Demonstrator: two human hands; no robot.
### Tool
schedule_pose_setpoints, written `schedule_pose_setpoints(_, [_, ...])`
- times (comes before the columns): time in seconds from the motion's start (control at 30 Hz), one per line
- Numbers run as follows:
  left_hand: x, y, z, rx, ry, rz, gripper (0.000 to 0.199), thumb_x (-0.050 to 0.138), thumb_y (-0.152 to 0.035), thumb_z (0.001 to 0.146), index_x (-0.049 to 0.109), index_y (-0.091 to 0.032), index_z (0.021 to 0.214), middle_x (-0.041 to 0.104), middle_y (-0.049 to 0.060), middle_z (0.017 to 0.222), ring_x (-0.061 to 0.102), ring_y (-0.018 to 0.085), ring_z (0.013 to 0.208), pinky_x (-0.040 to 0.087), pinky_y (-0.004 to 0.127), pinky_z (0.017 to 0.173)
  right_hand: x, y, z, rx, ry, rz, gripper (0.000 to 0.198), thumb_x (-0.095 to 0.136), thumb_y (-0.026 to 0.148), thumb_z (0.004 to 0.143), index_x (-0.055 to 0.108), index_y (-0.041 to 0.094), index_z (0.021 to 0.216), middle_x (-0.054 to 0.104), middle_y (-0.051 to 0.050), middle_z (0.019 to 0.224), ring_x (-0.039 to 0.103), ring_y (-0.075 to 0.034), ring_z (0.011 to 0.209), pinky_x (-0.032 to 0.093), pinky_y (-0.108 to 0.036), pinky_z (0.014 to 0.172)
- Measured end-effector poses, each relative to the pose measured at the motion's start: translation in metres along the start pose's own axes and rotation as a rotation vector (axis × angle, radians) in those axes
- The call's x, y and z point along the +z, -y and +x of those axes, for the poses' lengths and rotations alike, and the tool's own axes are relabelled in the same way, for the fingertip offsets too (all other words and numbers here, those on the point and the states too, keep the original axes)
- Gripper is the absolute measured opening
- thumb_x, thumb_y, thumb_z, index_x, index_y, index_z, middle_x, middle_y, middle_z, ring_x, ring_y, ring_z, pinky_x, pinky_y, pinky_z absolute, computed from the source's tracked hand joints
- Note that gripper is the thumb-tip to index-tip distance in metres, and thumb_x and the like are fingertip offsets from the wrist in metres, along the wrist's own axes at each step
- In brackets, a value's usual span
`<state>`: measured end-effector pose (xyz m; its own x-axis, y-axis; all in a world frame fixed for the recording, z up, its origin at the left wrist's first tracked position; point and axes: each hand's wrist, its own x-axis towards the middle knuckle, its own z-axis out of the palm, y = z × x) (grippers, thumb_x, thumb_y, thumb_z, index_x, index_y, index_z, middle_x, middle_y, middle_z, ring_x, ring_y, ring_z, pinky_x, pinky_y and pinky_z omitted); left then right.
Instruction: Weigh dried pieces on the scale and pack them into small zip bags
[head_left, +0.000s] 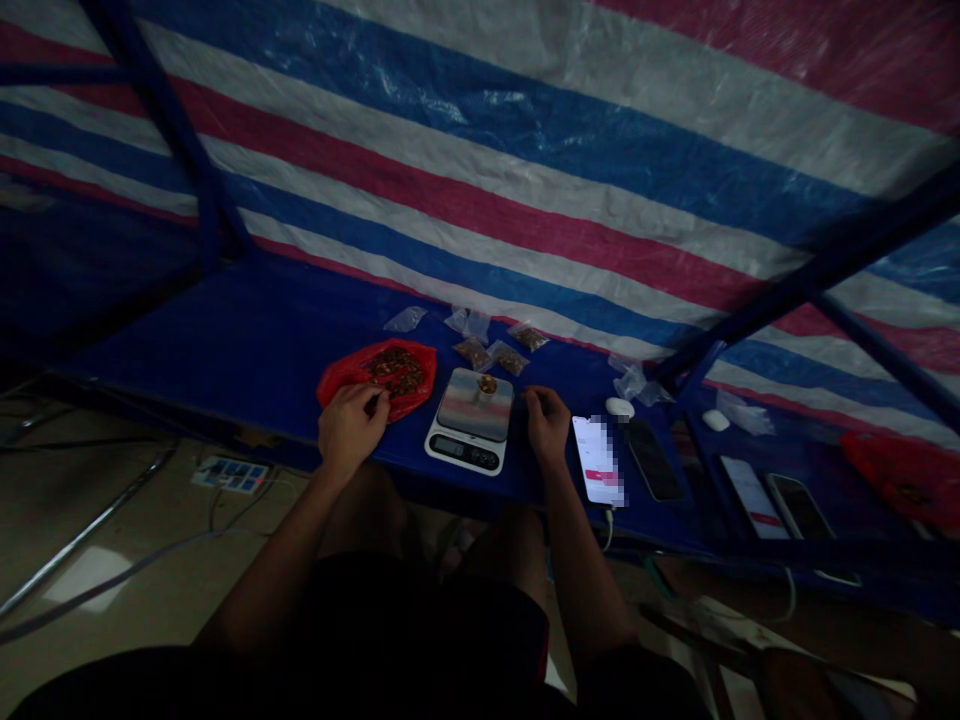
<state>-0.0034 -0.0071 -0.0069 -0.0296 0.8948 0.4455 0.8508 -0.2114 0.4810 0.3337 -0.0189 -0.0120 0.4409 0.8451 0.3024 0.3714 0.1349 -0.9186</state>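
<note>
My left hand rests at the near edge of a red plastic bag, thumb and forefinger pinched together; whatever they hold is too small to make out. Brown dried bits lie inside the opened bag. To its right stands a white digital kitchen scale with a shiny platform and a dark display. On the platform is a small cup filled with similar bits. Beside the scale's right edge is my right hand, its fingers curled in with no object showing in them.
Behind the scale lie several small clear bags of brown bits and clear plastic bags. To the right are a lit phone on a cable, a dark phone and a white case. Blue frame bars and striped sheeting bound the table.
</note>
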Motion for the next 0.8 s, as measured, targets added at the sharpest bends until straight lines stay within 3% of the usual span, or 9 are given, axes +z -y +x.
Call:
schedule_pose_setpoints(0.63, [0.0000, 0.0005, -0.0003, 0.004, 0.004, 0.000, 0.025, 0.055, -0.036, 0.102, 0.077, -0.024, 0.097, 0.082, 0.006, 0.109, 0.071, 0.028, 0.108, 0.055, 0.039, 0.092, -0.0011, -0.0016, -0.0018, -0.013, 0.068, -0.025, 0.035, 0.066, 0.050, 0.091, 0.078, 0.018, 0.100, 0.078, -0.007, 0.094, 0.066, -0.022, 0.082, 0.050, -0.036, 0.077])
schedule_pose_setpoints(0.8, [0.0004, 0.0008, -0.0003, -0.003, 0.010, -0.009, 0.025, 0.055, -0.035, 0.102, 0.077, -0.024, 0.097, 0.082, 0.006, 0.109, 0.071, 0.028, 0.108, 0.055, 0.040, 0.091, -0.0026, -0.0027, -0.0031, -0.058, 0.081, -0.049, 0.037, 0.066, 0.051, 0.093, 0.076, 0.018, 0.107, 0.077, -0.008, 0.101, 0.069, -0.024, 0.092, 0.051, -0.038, 0.082])
